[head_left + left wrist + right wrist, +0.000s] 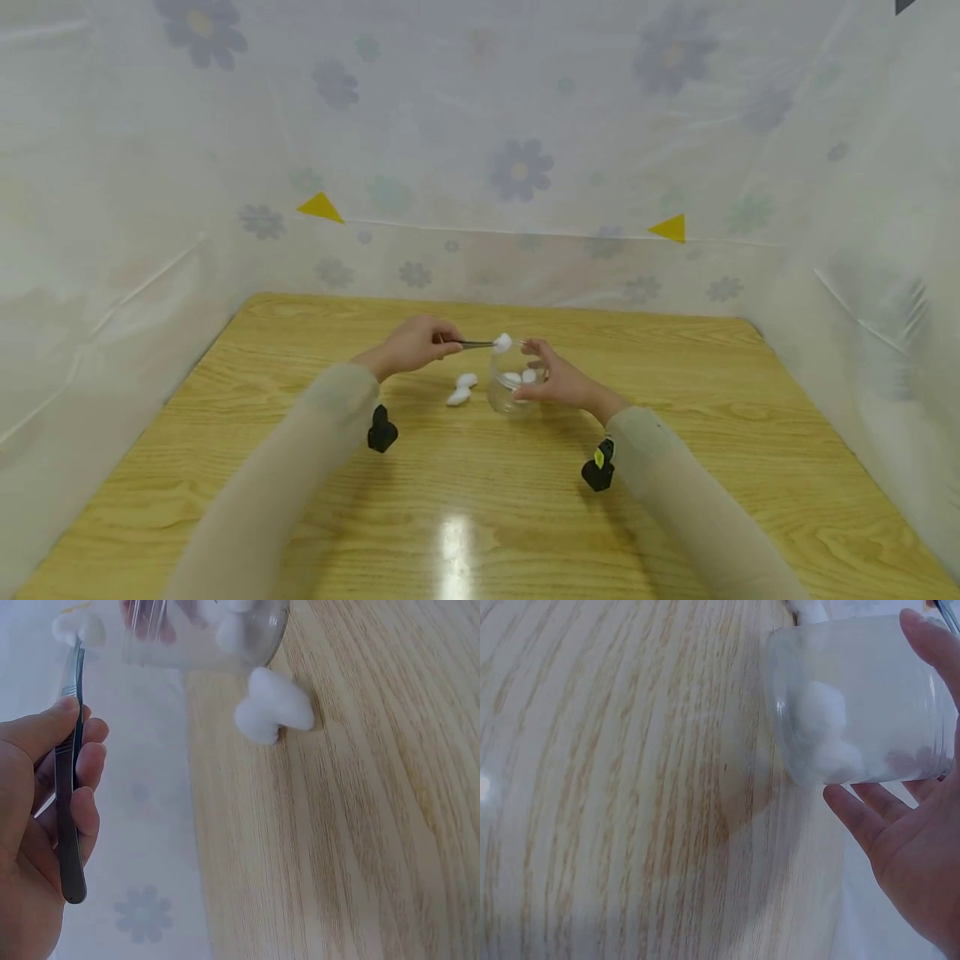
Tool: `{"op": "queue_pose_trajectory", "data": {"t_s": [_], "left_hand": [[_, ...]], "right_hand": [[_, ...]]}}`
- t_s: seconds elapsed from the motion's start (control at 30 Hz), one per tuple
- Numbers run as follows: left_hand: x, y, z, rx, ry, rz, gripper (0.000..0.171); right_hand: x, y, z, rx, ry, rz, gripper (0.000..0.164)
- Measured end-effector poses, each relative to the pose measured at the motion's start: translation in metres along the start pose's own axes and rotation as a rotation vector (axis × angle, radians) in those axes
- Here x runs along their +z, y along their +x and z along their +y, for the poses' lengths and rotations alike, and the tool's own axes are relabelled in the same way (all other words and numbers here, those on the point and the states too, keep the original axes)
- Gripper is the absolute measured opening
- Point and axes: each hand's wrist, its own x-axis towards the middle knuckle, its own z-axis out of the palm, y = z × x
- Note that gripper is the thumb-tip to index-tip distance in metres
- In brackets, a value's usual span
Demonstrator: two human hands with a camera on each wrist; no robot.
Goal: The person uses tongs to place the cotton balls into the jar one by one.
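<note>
Metal tweezers [67,825] lie pinched between the thumb and fingers of my left hand [416,343]. Their tips hold a white cotton ball [502,342] at the level of the jar's rim, on its left side in the head view. My right hand [564,382] grips a clear glass jar [501,400] from the right, thumb on the near side and fingers round the far side. Inside the jar are a few cotton balls [821,712], resting low down. Two more cotton balls [277,701] sit touching each other on the table, left of the jar.
The wood-grain table [480,492] reaches back to a flowered plastic sheet [480,267], and similar sheets hang at both sides. Two yellow triangles [321,208] are stuck on the back sheet. Each wrist carries a small black camera [382,429].
</note>
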Motion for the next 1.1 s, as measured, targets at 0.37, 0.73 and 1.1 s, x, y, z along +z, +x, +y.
{"op": "queue_pose_trajectory", "data": {"t_s": [0.37, 0.73, 1.1], "left_hand": [[0.005, 0.008, 0.002, 0.027, 0.014, 0.0, 0.023], [0.007, 0.011, 0.006, 0.013, 0.004, -0.007, 0.023], [0.01, 0.015, 0.009, 0.021, 0.008, -0.005, 0.022]], "right_hand": [[0.0, 0.0, 0.0, 0.02, 0.019, 0.004, 0.095], [0.0, 0.002, -0.001, 0.025, 0.014, 0.002, 0.093], [0.0, 0.002, -0.001, 0.027, 0.015, 0.011, 0.092]]}}
